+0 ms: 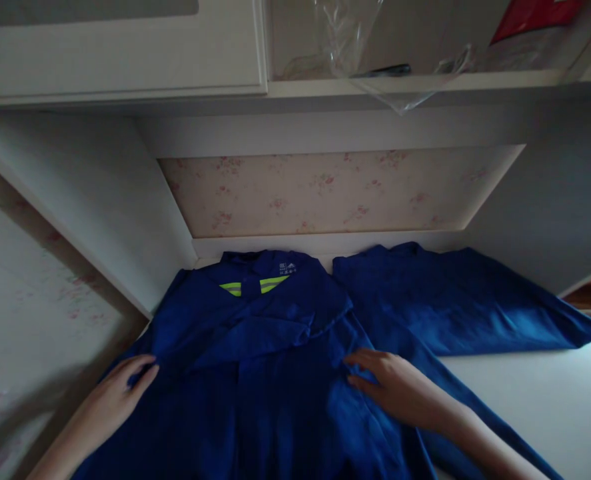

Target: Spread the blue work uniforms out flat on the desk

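Note:
A dark blue jacket (275, 373) with neon yellow-green stripes inside its collar (254, 287) lies spread on a white desk (550, 400). One sleeve (465, 300) stretches out to the right along the back. My left hand (120, 393) rests flat on the jacket's left edge, fingers together, holding nothing. My right hand (395, 383) lies palm down on the right side of the jacket's body, fingers spread and pointing left, pressing the cloth.
The desk sits in a white alcove with floral wallpaper (325, 193) at the back and side panels left and right. Above, a shelf (425, 83) holds clear plastic wrap (350, 40) and a red package (530, 17). A closed cabinet door (115, 47) is at upper left.

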`<move>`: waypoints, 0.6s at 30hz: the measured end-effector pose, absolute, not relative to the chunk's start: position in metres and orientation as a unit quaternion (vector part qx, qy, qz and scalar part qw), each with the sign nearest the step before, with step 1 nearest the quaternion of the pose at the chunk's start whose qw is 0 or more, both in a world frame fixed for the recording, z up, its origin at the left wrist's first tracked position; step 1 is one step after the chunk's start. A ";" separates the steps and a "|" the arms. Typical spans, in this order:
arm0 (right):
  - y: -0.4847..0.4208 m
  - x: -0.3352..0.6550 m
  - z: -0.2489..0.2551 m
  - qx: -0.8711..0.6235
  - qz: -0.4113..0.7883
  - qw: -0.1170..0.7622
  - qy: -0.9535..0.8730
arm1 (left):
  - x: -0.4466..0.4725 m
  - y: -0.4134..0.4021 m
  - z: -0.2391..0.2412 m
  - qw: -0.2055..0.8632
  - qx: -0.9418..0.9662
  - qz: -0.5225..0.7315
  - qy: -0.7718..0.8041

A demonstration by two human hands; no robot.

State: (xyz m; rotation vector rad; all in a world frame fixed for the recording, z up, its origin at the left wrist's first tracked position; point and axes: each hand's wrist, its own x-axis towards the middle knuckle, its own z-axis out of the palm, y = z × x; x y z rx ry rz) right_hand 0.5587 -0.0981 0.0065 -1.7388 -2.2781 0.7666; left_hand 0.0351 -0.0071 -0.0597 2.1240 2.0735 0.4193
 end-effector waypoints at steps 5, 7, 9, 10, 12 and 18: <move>-0.052 0.569 -0.041 -0.632 0.149 0.164 -0.742 | 0.056 0.046 -0.097 0.014 0.707 0.104 0.700; -0.043 0.590 -0.057 -0.661 0.138 0.192 -0.712 | 0.062 0.048 -0.110 0.002 0.729 0.098 0.678; -0.041 0.623 -0.066 -0.701 0.120 0.210 -0.670 | 0.066 0.043 -0.116 -0.054 0.744 0.103 0.658; -0.042 0.641 -0.069 -0.715 0.116 0.211 -0.656 | 0.068 0.040 -0.115 -0.090 0.746 0.111 0.651; -0.047 0.677 -0.072 -0.718 0.130 0.199 -0.655 | 0.080 0.035 -0.109 -0.143 0.748 0.143 0.632; -0.066 0.703 -0.075 -0.675 0.208 0.194 -0.681 | 0.192 0.034 -0.069 0.036 0.795 0.266 0.543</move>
